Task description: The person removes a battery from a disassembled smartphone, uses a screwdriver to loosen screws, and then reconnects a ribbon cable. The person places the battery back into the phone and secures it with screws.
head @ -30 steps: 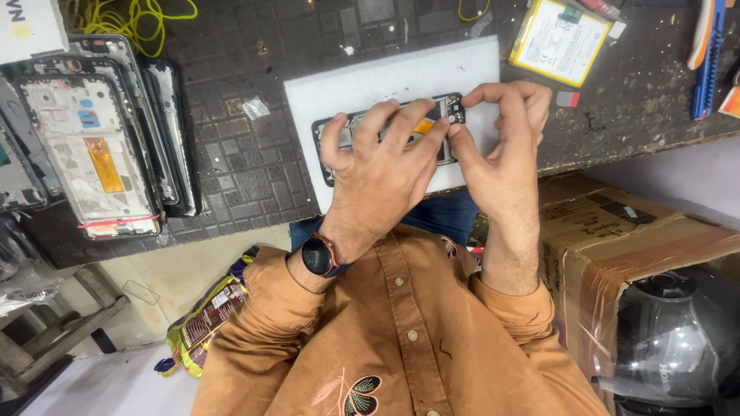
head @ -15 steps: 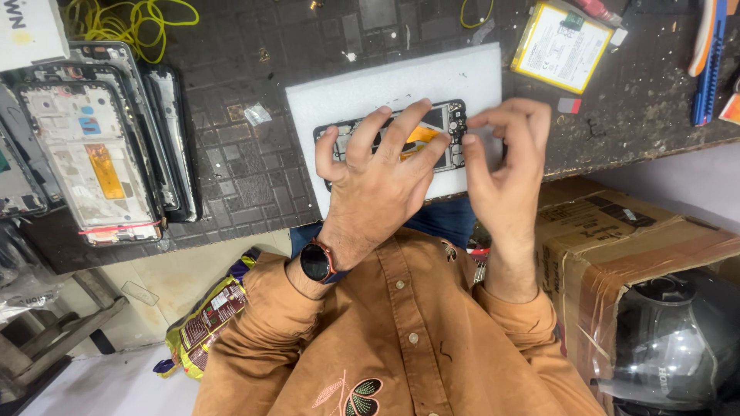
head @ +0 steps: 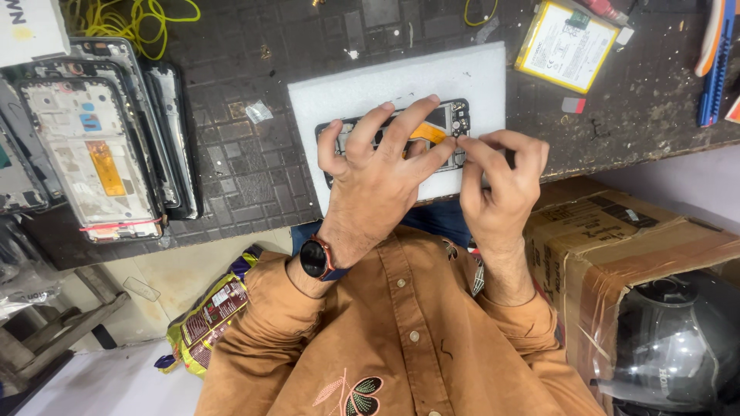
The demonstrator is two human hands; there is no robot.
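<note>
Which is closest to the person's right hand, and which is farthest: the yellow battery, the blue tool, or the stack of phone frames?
Measured from the right hand in the head view:
1. Yellow battery, just up and to its right on the bench.
2. Blue tool, at the far right edge of the bench.
3. Stack of phone frames, far across on the left side, beyond the left hand.

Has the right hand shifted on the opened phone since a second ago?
Yes. The right hand has slid off the phone toward the white foam pad's near right corner; fingertips now pinch at the phone's right end.
</note>
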